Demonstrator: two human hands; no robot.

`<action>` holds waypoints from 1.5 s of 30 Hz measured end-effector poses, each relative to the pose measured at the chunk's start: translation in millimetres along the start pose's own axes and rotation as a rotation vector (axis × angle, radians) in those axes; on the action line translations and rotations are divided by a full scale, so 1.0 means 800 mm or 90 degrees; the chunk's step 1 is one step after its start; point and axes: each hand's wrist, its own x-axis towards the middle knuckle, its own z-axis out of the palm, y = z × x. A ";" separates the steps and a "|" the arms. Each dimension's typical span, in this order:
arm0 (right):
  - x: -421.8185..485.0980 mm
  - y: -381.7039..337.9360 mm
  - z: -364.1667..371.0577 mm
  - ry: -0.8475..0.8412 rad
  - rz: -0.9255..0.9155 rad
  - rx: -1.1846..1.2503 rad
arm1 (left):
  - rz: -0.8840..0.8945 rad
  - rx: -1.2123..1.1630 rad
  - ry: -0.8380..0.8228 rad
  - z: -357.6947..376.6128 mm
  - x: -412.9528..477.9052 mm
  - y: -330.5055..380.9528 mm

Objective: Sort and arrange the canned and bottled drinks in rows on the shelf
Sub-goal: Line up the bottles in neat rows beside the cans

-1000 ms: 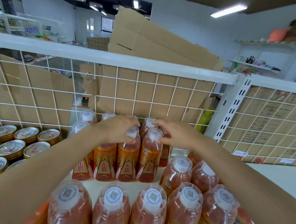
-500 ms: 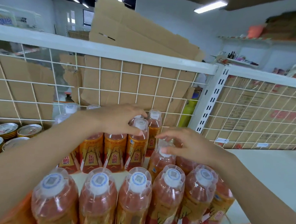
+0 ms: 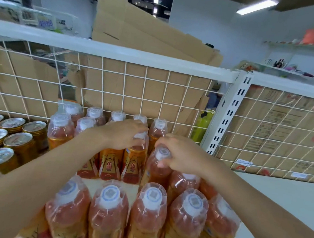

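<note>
On my feed, my left hand (image 3: 122,135) lay over the second row of drinks, its fingers (image 3: 139,129) bent down close together around the white cap of an upright bottle (image 3: 133,163) with an orange label. The palm hid the tops of the bottles beside it, so I could not tell whether it touched those too. My right hand (image 3: 182,154) gripped the tilted bottle (image 3: 156,172) just to the right, with the fingers and thumb wrapped narrowly round its cap (image 3: 162,153). That bottle leaned toward the left, its shoulder touching the upright one.

The back row of bottles (image 3: 95,114) stood against the wire grid (image 3: 134,91), and the front row of bottles (image 3: 151,207) stood nearest me, all on the white shelf (image 3: 286,193). The gold cans (image 3: 18,142) sat grouped at the left, just beside the bottles. Flattened cardboard (image 3: 140,30) leaned behind the grid.
</note>
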 end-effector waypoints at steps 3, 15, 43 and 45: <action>0.014 0.014 -0.005 -0.015 -0.002 -0.011 | -0.008 0.000 0.041 0.005 0.001 -0.003; 0.063 0.040 -0.004 -0.005 0.036 0.017 | 0.027 0.016 0.150 0.018 -0.001 -0.008; 0.015 0.018 -0.021 0.025 0.060 -0.075 | 0.020 0.034 0.009 0.005 -0.005 0.000; -0.006 0.010 -0.024 0.084 0.073 -0.062 | 0.017 0.033 -0.005 -0.005 -0.009 0.005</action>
